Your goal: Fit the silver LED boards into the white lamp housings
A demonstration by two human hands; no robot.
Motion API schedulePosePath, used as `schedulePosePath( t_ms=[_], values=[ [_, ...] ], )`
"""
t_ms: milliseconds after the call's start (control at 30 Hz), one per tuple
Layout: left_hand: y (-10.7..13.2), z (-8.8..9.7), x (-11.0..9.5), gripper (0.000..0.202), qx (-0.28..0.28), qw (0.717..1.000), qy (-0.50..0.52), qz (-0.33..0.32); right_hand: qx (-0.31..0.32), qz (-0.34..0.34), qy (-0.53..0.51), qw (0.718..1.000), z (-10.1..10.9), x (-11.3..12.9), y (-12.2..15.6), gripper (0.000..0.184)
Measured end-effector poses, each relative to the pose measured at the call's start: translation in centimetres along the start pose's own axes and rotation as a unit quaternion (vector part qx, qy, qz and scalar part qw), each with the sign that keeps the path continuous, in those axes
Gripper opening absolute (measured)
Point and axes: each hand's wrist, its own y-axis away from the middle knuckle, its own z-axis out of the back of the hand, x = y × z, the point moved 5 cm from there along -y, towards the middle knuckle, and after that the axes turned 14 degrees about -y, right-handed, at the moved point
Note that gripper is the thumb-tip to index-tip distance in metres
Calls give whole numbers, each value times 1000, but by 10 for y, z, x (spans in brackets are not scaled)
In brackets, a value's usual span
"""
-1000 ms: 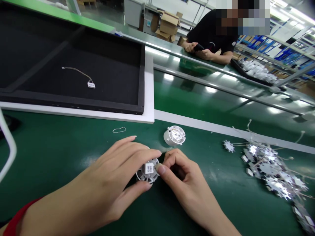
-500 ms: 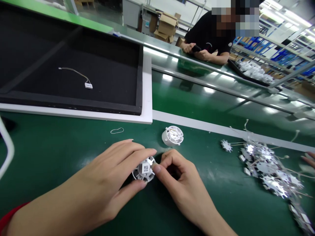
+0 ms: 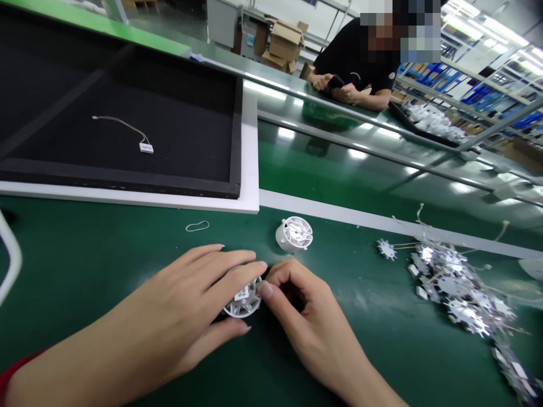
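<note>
Since the earlier frame, the round white plastic housing (image 3: 242, 302) has turned, its QR label (image 3: 241, 293) now lying toward the left fingers; it sits on the green workbench (image 3: 106, 350), between both hands; left hand (image 3: 178, 299): fingers together, draped over the housing's far side, thumb at its near rim; right hand (image 3: 301, 305): thumb and forefinger (image 3: 266, 290) closed together at the housing's right rim, any small part between them hidden; a second housing (image 3: 294, 234) stands just beyond, untouched; a rubber band (image 3: 197, 226) lies to its left; star-shaped LED boards (image 3: 456, 285) lie tangled at right; a co-worker (image 3: 352, 62) sits across the line.
</note>
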Motion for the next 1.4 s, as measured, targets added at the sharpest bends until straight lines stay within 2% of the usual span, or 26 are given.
schedulePosePath(
  t_ms=[133, 400, 567, 767, 933, 1033, 1133, 1267, 1400],
  values=[
    [-5, 1, -1, 32, -4, 1000, 25, 6, 19, 21, 48, 998, 5, 3, 3, 25],
    [-3, -3, 5, 43, 34, 997, 64, 15, 18, 85, 136, 987, 6, 2, 4, 23],
    [2, -9, 9, 40, 35, 997, 62, 27, 32, 73, 152, 985, 5, 0, 5, 21],
    [0, -7, 10, 33, 24, 999, 34, 4, 35, 68, 154, 985, 5, 2, 6, 22],
    [5, -7, 8, 33, 11, 1000, 18, 10, 33, 96, 182, 978, 5, 1, 7, 23],
    [11, -10, 8, 39, 23, 998, 45, 34, 13, 140, 216, 966, 7, 3, 6, 22],
    [14, -10, 14, 38, 36, 990, 90, 101, -4, 193, 209, 959, 7, 11, 7, 21],
    [11, -4, 20, 29, 20, 974, 150, 168, 34, 271, 189, 943, 2, 25, 16, 46],
    [9, -2, 20, 28, 28, 953, 229, 196, 63, 285, 202, 935, 0, 26, 20, 52]
  ],
)
